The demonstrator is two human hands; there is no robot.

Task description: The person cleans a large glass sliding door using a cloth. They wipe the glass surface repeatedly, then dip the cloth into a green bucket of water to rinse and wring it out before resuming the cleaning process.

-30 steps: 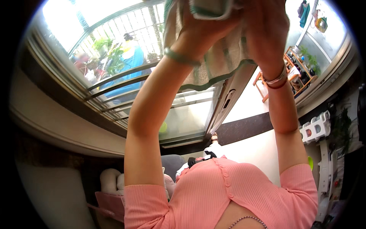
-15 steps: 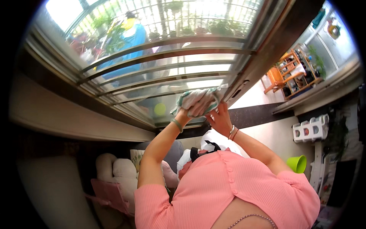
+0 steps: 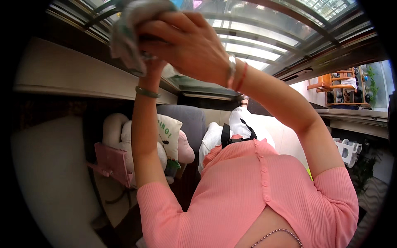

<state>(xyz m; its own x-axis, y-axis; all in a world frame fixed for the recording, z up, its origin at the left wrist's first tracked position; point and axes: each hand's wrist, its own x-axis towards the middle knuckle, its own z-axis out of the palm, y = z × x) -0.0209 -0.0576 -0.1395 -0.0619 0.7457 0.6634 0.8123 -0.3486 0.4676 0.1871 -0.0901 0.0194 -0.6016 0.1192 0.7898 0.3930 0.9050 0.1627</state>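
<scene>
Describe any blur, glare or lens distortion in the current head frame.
Head view: the cloth is smeared, probably by motion, and the right hand looks slightly soft, while the ribbed pink top is crisp; head view: bright light whites out strips of the window; head view: fisheye distortion curves the window bars, with black filling the corners.

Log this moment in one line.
left hand: partly hidden, at striped cloth | right hand: touching cloth, grip unclear | nearby: barred window
</scene>
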